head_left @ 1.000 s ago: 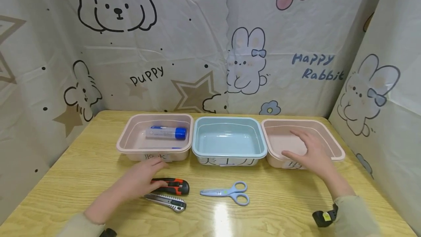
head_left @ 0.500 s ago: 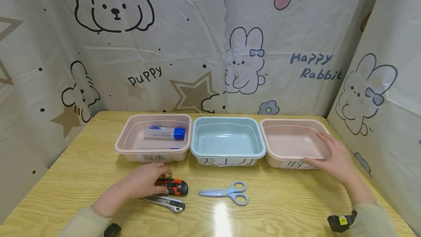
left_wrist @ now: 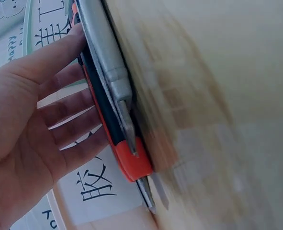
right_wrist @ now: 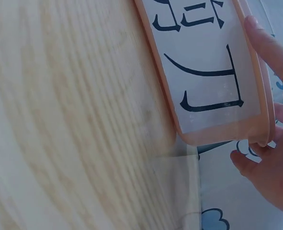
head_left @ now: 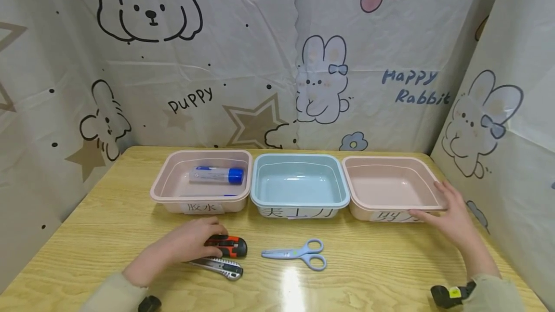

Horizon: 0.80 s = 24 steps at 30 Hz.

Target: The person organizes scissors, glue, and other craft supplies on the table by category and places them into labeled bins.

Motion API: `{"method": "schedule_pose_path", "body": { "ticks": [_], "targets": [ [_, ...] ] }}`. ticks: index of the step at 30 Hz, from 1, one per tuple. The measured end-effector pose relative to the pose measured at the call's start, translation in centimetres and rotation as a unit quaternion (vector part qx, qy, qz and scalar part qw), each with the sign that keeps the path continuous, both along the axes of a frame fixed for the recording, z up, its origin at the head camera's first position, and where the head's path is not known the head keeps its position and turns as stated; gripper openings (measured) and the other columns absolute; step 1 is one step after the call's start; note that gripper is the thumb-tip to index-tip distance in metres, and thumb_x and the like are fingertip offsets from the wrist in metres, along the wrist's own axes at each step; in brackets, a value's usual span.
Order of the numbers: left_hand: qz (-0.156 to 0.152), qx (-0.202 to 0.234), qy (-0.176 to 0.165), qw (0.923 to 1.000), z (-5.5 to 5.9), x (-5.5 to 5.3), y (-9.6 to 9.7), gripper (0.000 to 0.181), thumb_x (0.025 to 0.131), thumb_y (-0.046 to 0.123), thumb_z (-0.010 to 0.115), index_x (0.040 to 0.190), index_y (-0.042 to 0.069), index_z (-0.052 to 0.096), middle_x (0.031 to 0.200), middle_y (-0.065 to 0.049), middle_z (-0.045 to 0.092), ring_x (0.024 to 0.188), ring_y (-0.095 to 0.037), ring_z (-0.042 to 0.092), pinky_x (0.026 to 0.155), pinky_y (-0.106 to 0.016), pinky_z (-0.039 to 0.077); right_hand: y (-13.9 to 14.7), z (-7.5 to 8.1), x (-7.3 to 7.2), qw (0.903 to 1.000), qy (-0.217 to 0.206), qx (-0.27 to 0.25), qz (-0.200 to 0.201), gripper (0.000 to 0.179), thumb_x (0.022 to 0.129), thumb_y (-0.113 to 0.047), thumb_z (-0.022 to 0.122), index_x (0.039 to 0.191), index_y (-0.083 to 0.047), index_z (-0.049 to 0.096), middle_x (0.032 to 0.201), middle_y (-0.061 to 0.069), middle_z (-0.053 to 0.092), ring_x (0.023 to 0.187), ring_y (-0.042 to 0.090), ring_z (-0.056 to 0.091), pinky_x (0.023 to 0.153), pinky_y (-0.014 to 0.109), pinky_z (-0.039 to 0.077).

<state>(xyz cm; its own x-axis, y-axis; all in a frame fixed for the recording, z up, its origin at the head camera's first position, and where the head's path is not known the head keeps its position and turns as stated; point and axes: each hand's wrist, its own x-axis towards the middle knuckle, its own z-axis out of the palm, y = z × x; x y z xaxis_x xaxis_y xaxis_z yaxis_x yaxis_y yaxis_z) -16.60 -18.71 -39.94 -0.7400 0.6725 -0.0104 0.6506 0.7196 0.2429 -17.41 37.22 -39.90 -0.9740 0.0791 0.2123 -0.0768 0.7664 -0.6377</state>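
Observation:
My left hand (head_left: 191,240) is over a red-and-black utility knife (head_left: 233,246) lying on the table, thumb on its near side and fingers on its far side. Against it lies a silver utility knife (head_left: 221,268), partly covered by the hand; the left wrist view shows both side by side. Blue scissors (head_left: 299,254) lie to the right, handles pointing right. My right hand (head_left: 457,218) touches the front right corner of the right pink bin (head_left: 386,206), its thumb at the front rim and fingers at the side; nothing lies in this bin.
A light blue bin (head_left: 299,204) stands in the middle. The left pink bin (head_left: 201,200) holds a clear tube with a blue cap (head_left: 217,175) and another item mostly hidden by the wall. All bear labels. A printed curtain (head_left: 260,61) hangs behind the table.
My right hand has moved right, from over the right pink bin to its front right corner. The left hand has settled lower on the red-and-black utility knife. The view shifted slightly.

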Motion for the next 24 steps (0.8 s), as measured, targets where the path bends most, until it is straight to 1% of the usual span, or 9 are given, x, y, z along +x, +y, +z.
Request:
{"method": "schedule_pose_path", "body": {
  "ticks": [4,8,10,13,15,16,19,21,24],
  "targets": [
    [-0.005,0.002,0.023,0.9997,0.1,0.2,0.1,0.035,0.075,0.037,0.071,0.100,0.013,0.065,0.089,0.007,0.055,0.076,-0.005,0.051,0.069,-0.028,0.047,0.1,-0.5,0.3,0.9992,-0.025,-0.027,-0.016,0.107,0.075,-0.031,0.074,0.144,0.001,-0.002,0.146,0.032,-0.006,0.126,0.058,0.005,0.093,0.072,0.013],
    [-0.005,0.011,0.049,0.9987,0.3,0.3,0.3,0.036,0.075,0.037,0.071,0.101,0.014,0.065,0.088,0.006,0.053,0.074,-0.005,0.049,0.065,-0.026,0.046,0.4,-1.1,0.4,0.9948,-0.046,-0.089,-0.020,0.111,0.079,-0.027,0.071,0.142,-0.002,-0.016,0.143,0.037,-0.003,0.126,0.057,0.010,0.098,0.066,0.017],
    [-0.004,0.021,0.069,0.9974,0.4,0.3,0.5,0.037,0.075,0.038,0.072,0.102,0.015,0.065,0.087,0.006,0.052,0.072,-0.005,0.048,0.063,-0.026,0.046,0.6,-1.4,0.4,0.9922,-0.047,-0.115,-0.014,0.109,0.081,-0.024,0.070,0.142,-0.004,-0.019,0.143,0.036,0.002,0.128,0.052,0.014,0.104,0.056,0.021],
    [-0.001,0.038,0.093,0.9950,0.6,0.2,1.0,0.038,0.074,0.040,0.072,0.103,0.016,0.066,0.085,0.008,0.050,0.070,-0.005,0.046,0.061,-0.023,0.044,0.8,-1.9,0.3,0.9920,-0.028,-0.123,-0.013,0.102,0.081,-0.020,0.069,0.145,-0.009,-0.009,0.140,0.023,0.024,0.126,0.026,0.033,0.102,0.023,0.034],
    [0.000,0.048,0.105,0.9933,0.8,0.1,1.4,0.039,0.074,0.040,0.072,0.104,0.016,0.066,0.085,0.009,0.050,0.070,-0.004,0.046,0.061,-0.022,0.044,1.0,-2.3,0.3,0.9919,-0.003,-0.127,-0.005,0.090,0.082,-0.016,0.068,0.146,-0.009,0.005,0.129,0.007,0.039,0.112,0.007,0.041,0.088,0.006,0.036],
    [0.001,0.054,0.105,0.9930,1.0,0.1,1.7,0.039,0.074,0.041,0.072,0.104,0.017,0.066,0.086,0.009,0.051,0.070,-0.004,0.046,0.061,-0.021,0.043,1.0,-2.4,0.2,0.9914,0.012,-0.130,-0.001,0.084,0.081,-0.014,0.069,0.144,-0.009,0.014,0.122,-0.002,0.043,0.104,0.000,0.041,0.079,0.002,0.035],
    [0.002,0.065,0.118,0.9909,1.7,-0.1,2.6,0.040,0.075,0.041,0.071,0.107,0.017,0.065,0.091,0.008,0.054,0.074,-0.005,0.049,0.065,-0.023,0.046,1.1,-2.7,0.1,0.9882,0.043,-0.146,0.013,0.070,0.081,-0.009,0.068,0.138,-0.007,0.028,0.110,-0.019,0.044,0.097,-0.011,0.041,0.076,0.002,0.033],
    [0.006,0.071,0.122,0.9899,2.2,-0.3,3.3,0.041,0.076,0.040,0.070,0.109,0.017,0.065,0.092,0.006,0.054,0.075,-0.006,0.049,0.065,-0.024,0.045,1.1,-2.9,0.0,0.9858,0.055,-0.158,0.018,0.063,0.081,-0.005,0.067,0.135,-0.004,0.033,0.108,-0.020,0.045,0.096,-0.011,0.044,0.077,0.003,0.034],
    [0.003,0.085,0.136,0.9870,3.1,-0.7,4.3,0.042,0.077,0.038,0.070,0.112,0.015,0.064,0.094,0.004,0.053,0.077,-0.008,0.047,0.065,-0.024,0.043,1.1,-3.1,0.0,0.9862,0.054,-0.156,0.004,0.065,0.082,-0.007,0.066,0.137,-0.003,0.031,0.108,-0.022,0.044,0.094,-0.013,0.044,0.075,0.002,0.037]
  ]
}}
